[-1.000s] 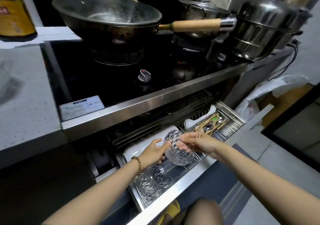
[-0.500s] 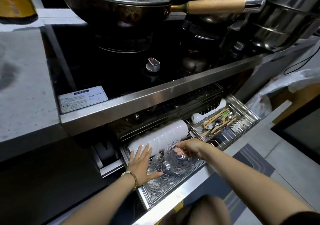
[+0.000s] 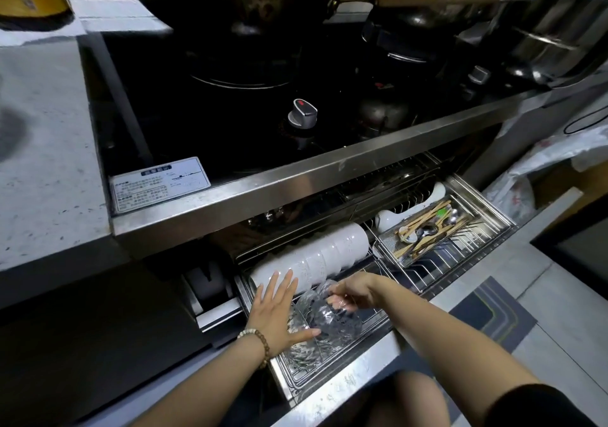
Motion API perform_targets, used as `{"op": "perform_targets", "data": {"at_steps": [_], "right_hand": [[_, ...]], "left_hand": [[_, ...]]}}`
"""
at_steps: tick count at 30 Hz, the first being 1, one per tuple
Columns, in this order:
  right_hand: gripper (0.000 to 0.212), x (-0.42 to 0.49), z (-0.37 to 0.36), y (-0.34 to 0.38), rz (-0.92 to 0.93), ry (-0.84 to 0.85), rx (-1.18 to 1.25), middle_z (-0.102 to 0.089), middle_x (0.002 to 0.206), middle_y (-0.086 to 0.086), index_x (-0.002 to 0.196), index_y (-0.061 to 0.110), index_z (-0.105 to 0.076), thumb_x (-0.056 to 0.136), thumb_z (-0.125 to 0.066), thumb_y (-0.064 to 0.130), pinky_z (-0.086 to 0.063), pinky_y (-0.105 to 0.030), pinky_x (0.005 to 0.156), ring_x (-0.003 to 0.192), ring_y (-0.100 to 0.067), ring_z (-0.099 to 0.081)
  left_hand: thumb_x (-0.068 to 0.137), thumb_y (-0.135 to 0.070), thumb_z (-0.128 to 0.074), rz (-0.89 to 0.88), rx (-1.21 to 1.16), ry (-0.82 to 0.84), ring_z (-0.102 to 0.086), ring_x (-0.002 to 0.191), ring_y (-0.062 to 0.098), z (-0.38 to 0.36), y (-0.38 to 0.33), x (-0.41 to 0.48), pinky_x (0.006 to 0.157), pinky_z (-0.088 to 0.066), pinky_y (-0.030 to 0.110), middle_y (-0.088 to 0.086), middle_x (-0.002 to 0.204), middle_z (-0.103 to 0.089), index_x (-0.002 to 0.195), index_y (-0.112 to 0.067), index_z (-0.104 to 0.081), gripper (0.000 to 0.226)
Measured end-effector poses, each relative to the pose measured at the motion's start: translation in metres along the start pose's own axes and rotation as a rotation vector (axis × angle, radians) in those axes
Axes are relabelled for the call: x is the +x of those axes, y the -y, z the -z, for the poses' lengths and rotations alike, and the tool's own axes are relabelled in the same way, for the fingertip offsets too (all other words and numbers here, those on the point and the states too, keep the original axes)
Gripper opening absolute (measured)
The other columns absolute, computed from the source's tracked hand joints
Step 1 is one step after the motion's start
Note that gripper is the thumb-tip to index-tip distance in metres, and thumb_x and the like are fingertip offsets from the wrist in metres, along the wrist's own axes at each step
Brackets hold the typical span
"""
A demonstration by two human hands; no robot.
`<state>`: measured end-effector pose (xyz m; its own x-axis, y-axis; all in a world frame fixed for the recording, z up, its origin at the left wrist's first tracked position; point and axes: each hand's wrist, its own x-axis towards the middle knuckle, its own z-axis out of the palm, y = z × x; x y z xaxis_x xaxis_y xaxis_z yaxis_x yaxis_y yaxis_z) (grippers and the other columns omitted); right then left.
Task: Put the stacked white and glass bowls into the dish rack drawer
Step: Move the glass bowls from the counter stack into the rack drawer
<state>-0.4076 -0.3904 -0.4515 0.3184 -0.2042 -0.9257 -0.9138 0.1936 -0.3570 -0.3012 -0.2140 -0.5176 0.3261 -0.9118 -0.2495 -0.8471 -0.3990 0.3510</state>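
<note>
Glass bowls (image 3: 329,324) lie between flat left hand (image 3: 276,311) and right hand (image 3: 355,291) pinching them.

Single head-worn, wide-angle view, taken from where the person stands at the stove. The lens faces forward and steeply down. The cooktop (image 3: 230,114) and wok (image 3: 230,5) fill the top, the surface (image 3: 42,163) runs down the left edge, and the open dish rack drawer (image 3: 355,374) lies close in the lower middle. Both forearms enter from the bottom edge; left hand (image 3: 276,311) and right hand (image 3: 355,291) meet at a glass bowl (image 3: 329,321) below centre. Straight edges bow toward the corners.
</note>
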Motion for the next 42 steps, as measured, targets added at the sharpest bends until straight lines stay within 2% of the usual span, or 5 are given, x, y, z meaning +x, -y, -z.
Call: {"op": "perform_targets", "data": {"at_steps": [7,13,20,26,42], "right_hand": [[0.026,-0.009,-0.002,0.002,0.018,0.046,0.017,-0.055,0.074,0.0,0.086,0.013,-0.055,0.102,-0.035,0.013,-0.048,-0.015,0.05,0.046,-0.002,-0.055],[0.023,-0.025,-0.004,0.003,0.073,-0.078,-0.267,-0.055,0.076,-0.002,0.079,0.015,-0.055,0.098,-0.046,0.025,-0.042,-0.019,0.059,0.061,-0.009,-0.05],[0.053,-0.061,0.006,-0.007,0.269,-0.433,-0.561,-0.053,0.137,-0.011,0.136,0.009,-0.044,0.09,-0.059,0.031,-0.041,-0.035,0.105,0.122,-0.025,-0.053],[0.075,-0.123,0.017,-0.013,0.568,-0.652,-0.435,-0.035,0.152,-0.008,0.148,0.019,-0.025,0.086,-0.066,0.033,-0.03,-0.034,0.113,0.138,-0.023,-0.037],[0.071,-0.285,-0.048,0.115,1.192,-0.775,-0.359,-0.034,0.151,0.005,0.145,0.028,-0.031,0.084,-0.066,0.035,-0.031,-0.019,0.103,0.138,-0.012,-0.033]], "left_hand": [[0.053,-0.096,-0.02,-0.004,-0.015,0.01,0.031,0.137,0.014,-0.002,0.002,0.002,0.111,0.018,0.038,-0.013,0.148,0.03,0.147,-0.028,0.012,0.121],[0.065,-0.086,-0.038,0.01,-0.087,0.094,0.023,0.141,0.014,0.011,0.0,0.002,0.112,0.013,0.038,-0.01,0.155,0.02,0.149,-0.027,0.006,0.111],[0.087,-0.064,-0.038,0.026,-0.214,0.099,-0.008,0.145,0.019,0.064,-0.019,-0.001,0.118,-0.01,0.035,0.0,0.158,-0.013,0.149,-0.02,-0.015,0.08],[0.089,-0.054,-0.047,-0.116,-0.256,-0.017,-0.043,0.129,0.017,0.138,-0.053,-0.012,0.104,-0.037,0.029,0.001,0.145,-0.043,0.144,-0.021,-0.027,0.067],[0.085,-0.058,-0.046,-0.336,-0.18,-0.638,-0.044,0.126,0.004,0.385,-0.025,-0.126,0.1,-0.038,0.024,-0.012,0.137,-0.049,0.141,-0.031,-0.031,0.065]]}}
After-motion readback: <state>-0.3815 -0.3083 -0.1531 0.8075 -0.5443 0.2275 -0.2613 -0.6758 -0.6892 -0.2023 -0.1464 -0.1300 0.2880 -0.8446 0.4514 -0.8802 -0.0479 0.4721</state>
